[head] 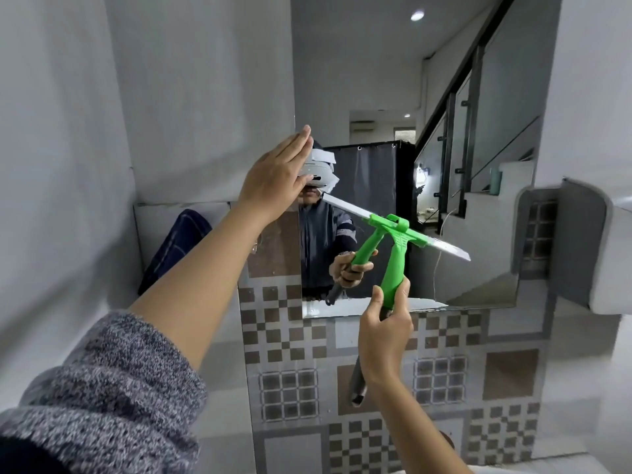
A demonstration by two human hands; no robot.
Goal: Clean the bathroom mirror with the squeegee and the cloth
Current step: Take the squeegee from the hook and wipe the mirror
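Note:
The mirror (376, 80) hangs on the wall straight ahead and reflects a person, a dark curtain and a staircase. My right hand (386, 333) is shut on the handle of the green squeegee (395, 268). Its metal blade (448, 248) lies slanted against the lower glass, and a grey handle end (357, 384) sticks out below my fist. My left hand (277, 176) is flat and holds nothing, resting at the mirror's left edge. A dark blue checked cloth (178, 248) sits on the ledge to the left, apart from both hands.
Brown and grey patterned tiles (290, 336) cover the wall below the mirror. A white fixture with a grey side (608, 254) juts out at the right. A plain white wall (68, 131) closes in on the left.

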